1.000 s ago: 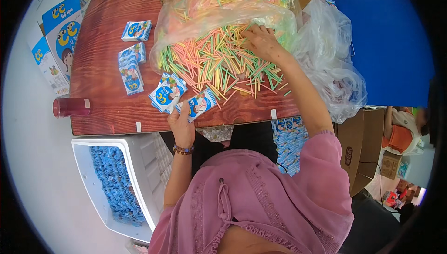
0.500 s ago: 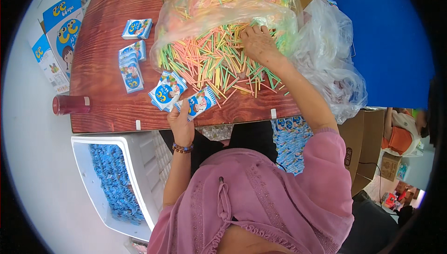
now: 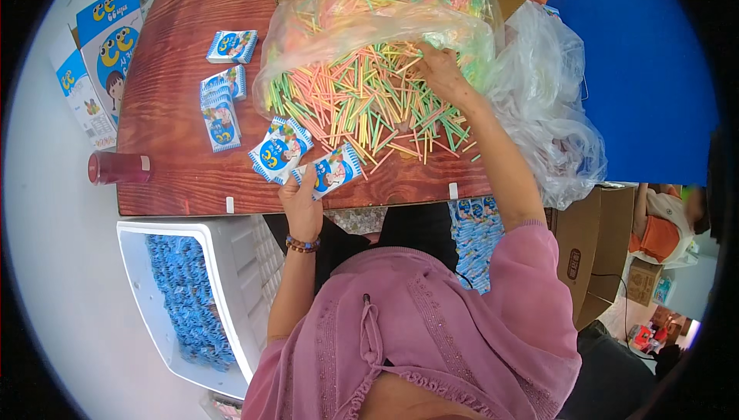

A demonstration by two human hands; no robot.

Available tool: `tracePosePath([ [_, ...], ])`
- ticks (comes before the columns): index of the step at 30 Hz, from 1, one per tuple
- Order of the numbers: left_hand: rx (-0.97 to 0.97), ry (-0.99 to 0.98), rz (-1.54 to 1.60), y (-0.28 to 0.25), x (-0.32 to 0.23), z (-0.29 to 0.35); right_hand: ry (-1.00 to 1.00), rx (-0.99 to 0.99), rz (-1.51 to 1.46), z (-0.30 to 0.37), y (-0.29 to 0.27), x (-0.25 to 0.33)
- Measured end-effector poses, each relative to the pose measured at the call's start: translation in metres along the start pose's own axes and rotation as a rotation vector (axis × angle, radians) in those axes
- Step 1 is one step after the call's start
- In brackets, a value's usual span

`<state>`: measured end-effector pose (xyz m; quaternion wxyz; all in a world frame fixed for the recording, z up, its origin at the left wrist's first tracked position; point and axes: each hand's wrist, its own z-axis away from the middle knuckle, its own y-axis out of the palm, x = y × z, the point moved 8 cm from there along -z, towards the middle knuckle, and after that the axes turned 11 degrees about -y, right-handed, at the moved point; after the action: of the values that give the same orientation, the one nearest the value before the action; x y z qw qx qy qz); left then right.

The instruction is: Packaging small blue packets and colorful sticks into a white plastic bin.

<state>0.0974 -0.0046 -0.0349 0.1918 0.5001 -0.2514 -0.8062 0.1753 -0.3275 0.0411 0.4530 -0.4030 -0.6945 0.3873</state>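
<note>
My left hand (image 3: 302, 206) pinches one end of a small blue-and-white packet (image 3: 332, 170) at the table's near edge. Touching that packet on the left, more of the same packets (image 3: 279, 148) lie overlapped on the wood. My right hand (image 3: 442, 73) reaches into a large heap of thin pink, yellow and green sticks (image 3: 362, 104), just under the mouth of a clear plastic bag (image 3: 339, 39). Its fingers are bent down among the sticks, the tips partly hidden. Whatever they grip cannot be made out.
Stacked packets (image 3: 221, 116) and another packet (image 3: 232, 46) lie farther left on the table (image 3: 177, 139). A reddish cylinder (image 3: 119, 167) sits at its left edge. Below stands a white bin (image 3: 239, 266) of blue packets. Crumpled clear plastic (image 3: 543, 104) and a blue panel (image 3: 639, 66) are right.
My right hand has shifted a little to the right within the heap, and its fingers are more bunched. My left hand keeps its pinch on the packet.
</note>
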Motion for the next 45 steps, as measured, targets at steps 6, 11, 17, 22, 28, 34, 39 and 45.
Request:
tracePosePath([
  [6, 0.025, -0.005, -0.004, 0.006, 0.000, 0.000, 0.310, -0.370, -1.132, 0.008, 0.022, -0.022],
  [11, -0.017, 0.006, 0.017, 0.002, -0.005, 0.000, 0.210, -0.363, -0.975, 0.004, 0.043, 0.029],
  [17, -0.016, -0.140, 0.087, 0.013, 0.001, -0.004, 0.333, -0.694, -1.810, 0.005, 0.062, 0.021],
  [22, 0.025, -0.116, 0.128, 0.041, -0.007, -0.020, 0.260, -0.789, -1.795, -0.006, 0.024, 0.053],
  [28, 0.140, -0.124, 0.226, 0.064, 0.003, -0.044, 0.053, -0.737, -1.696, -0.005, -0.007, 0.094],
  [34, 0.185, -0.102, 0.300, 0.066, 0.004, -0.043, 0.083, -0.842, -1.606, 0.006, -0.014, 0.137],
  [39, 0.209, -0.076, 0.288, 0.074, 0.002, -0.038, 0.173, -0.910, -1.603, 0.003, 0.002, 0.143],
  [45, 0.198, -0.009, 0.303, 0.073, -0.006, -0.039, 0.271, -0.994, -1.698, 0.009, 0.012, 0.160],
])
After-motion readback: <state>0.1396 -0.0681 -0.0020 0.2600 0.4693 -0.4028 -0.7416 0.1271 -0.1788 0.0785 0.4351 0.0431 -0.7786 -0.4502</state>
